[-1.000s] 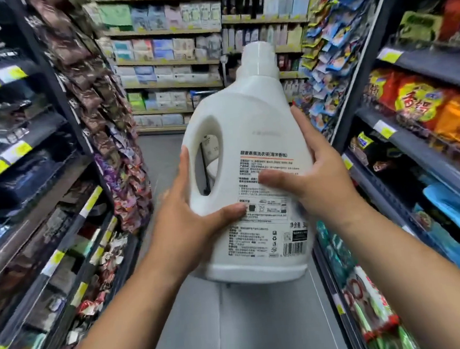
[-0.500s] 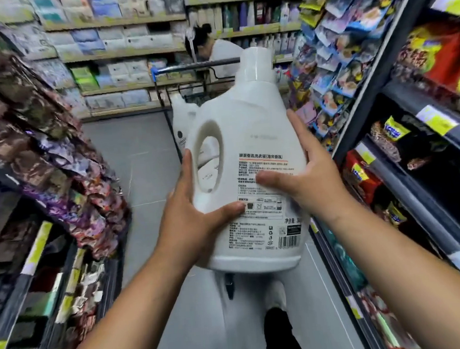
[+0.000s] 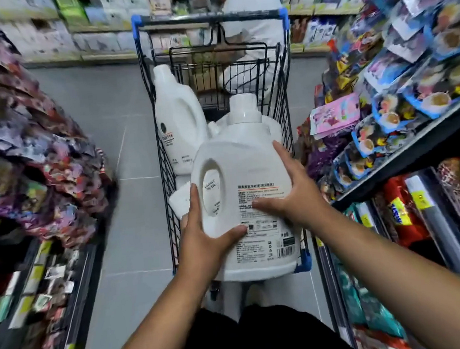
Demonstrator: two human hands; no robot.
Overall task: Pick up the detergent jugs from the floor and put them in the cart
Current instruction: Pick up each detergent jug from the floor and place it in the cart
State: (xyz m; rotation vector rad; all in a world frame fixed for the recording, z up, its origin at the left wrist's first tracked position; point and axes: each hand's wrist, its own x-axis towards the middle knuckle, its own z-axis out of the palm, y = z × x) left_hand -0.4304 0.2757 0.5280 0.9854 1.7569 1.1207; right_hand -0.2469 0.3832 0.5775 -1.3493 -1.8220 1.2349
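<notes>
One wire cart point(image 3: 168, 206) directly below and beyond the grip, loaded with an upright jug point(image 3: 178, 123) ahead and to the left of it and more white jugs point(image 3: 180, 203) lying underneath. Held jug point(image 3: 235, 152) upright over the near end of the basket, not yet set down. Clamped from both sides: left hand point(image 3: 200, 237) with fingers up the handle side and thumb hooked across the label, right hand point(image 3: 293, 194) curved round the opposite flank. Step judged: placement, at the end of the carry. Next: clear the near rim, lower to the right of the upright jug (room there hidden behind the load), release only once seated. Expect weight and a smooth wall, so keep both palms pressed. Packed shelves to the left point(image 3: 27, 135) and right point(image 3: 408, 77) of the grip, grey tiled floor point(image 3: 126, 127) beneath, person in white point(image 3: 251, 2) beyond the cart.
</notes>
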